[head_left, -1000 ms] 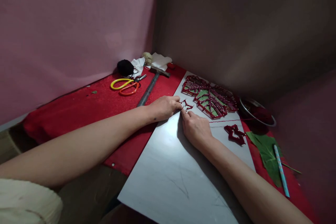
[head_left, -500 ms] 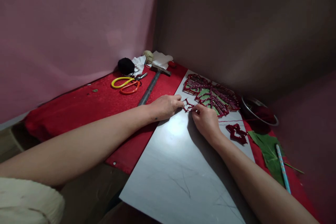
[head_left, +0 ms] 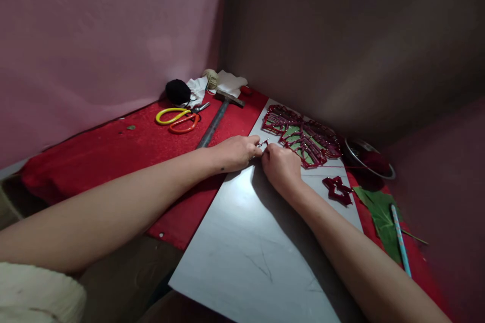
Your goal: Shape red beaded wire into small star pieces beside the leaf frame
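Note:
My left hand (head_left: 241, 153) rests at the left edge of a white board (head_left: 227, 242), its fingertips bent and closed beside a small cluster of nails (head_left: 264, 143) wound with red yarn. What those fingertips grip, if anything, is hidden. Against the near side of the same nails, my right hand (head_left: 282, 164) is closed in a pinch on the red yarn (head_left: 322, 175), which runs across the board from the right. Behind my hands, a larger yarn-wound nail figure (head_left: 303, 136) in dark red over green covers the board's far end. A smaller wound shape (head_left: 337, 191) sits to the right.
Left of the board, a hammer (head_left: 215, 123) and yellow-and-orange-handled scissors (head_left: 182, 117) lie on red cloth (head_left: 98, 156). Black yarn (head_left: 178, 92) is by the wall. On the right are a metal bowl (head_left: 386, 175) with red yarn, a green leaf (head_left: 382, 219) and a blue pen-like stick (head_left: 401, 242).
My right hand has shifted left and closer to my left hand, now covering much of the small nail cluster. My left hand has hardly moved. The whole view has shifted slightly.

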Demonstrator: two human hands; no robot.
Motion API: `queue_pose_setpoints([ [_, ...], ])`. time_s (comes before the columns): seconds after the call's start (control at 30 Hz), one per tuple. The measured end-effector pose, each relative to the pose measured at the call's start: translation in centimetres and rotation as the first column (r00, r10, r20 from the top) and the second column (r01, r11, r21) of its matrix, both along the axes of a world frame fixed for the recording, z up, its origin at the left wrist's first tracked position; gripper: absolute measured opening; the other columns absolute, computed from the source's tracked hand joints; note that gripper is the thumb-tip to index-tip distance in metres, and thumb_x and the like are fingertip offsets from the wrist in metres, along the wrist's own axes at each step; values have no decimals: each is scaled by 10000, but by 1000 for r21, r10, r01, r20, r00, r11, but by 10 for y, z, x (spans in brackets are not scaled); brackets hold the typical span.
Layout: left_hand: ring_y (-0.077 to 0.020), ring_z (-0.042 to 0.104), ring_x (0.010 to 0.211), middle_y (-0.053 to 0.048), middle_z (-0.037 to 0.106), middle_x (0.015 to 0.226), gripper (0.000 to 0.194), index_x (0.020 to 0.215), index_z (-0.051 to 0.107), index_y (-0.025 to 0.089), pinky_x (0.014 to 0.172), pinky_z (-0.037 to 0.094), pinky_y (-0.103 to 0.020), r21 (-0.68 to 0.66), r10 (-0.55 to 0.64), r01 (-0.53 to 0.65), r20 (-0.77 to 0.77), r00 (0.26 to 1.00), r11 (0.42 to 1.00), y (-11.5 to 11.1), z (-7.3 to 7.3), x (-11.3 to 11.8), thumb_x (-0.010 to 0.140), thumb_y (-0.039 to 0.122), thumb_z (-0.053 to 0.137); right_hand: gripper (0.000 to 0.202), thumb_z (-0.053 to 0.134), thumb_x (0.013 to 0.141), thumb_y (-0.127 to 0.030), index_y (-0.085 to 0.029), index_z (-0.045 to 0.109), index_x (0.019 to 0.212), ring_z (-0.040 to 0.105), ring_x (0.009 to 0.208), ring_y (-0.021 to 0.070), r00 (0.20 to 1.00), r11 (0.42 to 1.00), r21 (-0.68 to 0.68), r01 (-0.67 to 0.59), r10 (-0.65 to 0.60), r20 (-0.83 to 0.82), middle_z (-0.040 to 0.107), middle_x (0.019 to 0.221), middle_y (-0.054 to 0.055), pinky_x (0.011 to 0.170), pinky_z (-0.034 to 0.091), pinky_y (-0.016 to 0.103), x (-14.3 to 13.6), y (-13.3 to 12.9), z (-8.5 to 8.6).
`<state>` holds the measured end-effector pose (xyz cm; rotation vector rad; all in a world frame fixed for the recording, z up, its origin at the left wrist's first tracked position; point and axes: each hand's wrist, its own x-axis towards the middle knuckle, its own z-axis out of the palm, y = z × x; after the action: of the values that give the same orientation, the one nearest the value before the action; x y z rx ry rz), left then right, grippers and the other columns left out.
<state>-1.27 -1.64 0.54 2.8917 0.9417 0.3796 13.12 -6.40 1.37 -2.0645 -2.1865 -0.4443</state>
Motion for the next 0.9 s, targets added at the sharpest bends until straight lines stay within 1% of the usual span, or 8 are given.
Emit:
queue_pose_setpoints([
  [0.13,-115,500,684,-38,510,862,305,999,670,262,628,373,-228,-30,-13,14,52,999,999,2,-1,-1,852,169,419,277,397,856,-210,-162,669,880,573,640,144,987,987,10,-161,161,20,679,806,71,514,253,265,12,-16,-13],
  [0.2,-116,509,706,-36,519,874,325,1063,649,292,647,380,-226,-44,-10,14,88,996,999,3,-2,-2,863,181,418,306,385,870,-231,-187,677,950,558,622,132,985,984,46,-172,173,-11,675,802,52,514,259,261,22,-22,-17],
  [0.3,-116,509,725,-38,523,874,334,1107,628,290,661,383,-222,-29,-13,16,97,995,999,2,-2,-2,876,185,410,342,372,878,-250,-230,656,1067,536,594,120,984,984,77,-163,167,-60,661,778,28,508,262,258,32,-25,-19],
  [0.43,-113,485,691,-33,491,854,356,1140,601,326,625,364,-223,22,-22,21,52,998,1000,0,-1,-2,883,186,399,339,386,858,-251,-238,659,1059,512,570,112,982,982,40,-182,184,-46,649,754,18,497,237,265,33,-22,-17],
  [0.6,-122,448,650,-33,456,854,355,1197,543,369,555,318,-236,80,-23,28,-64,998,996,-4,3,-1,901,265,375,388,388,822,-220,-182,625,1125,526,613,117,944,944,-19,-329,329,-1,661,818,38,502,230,271,39,-18,-13],
  [0.73,-134,440,643,-39,447,845,349,1203,530,355,532,303,-240,119,-15,26,-97,995,993,-6,5,-1,918,320,332,401,389,808,-223,-160,621,1129,534,608,129,928,928,-44,-370,371,22,661,816,44,500,242,279,43,-18,-11],
  [0.8,-129,440,637,-36,443,848,341,1191,539,350,540,312,-241,120,-5,16,-88,996,993,-7,5,-1,911,303,350,396,396,807,-220,-175,623,1128,551,628,132,934,934,-27,-355,354,-34,666,830,42,518,283,271,44,-18,-12],
  [0.9,-128,451,650,-36,448,879,352,1195,535,359,565,333,-245,103,0,7,-68,998,995,-8,3,-2,899,270,368,343,435,802,-232,-194,660,1058,590,701,131,909,942,27,-334,330,-256,686,857,36,608,376,251,49,-18,-11],
])
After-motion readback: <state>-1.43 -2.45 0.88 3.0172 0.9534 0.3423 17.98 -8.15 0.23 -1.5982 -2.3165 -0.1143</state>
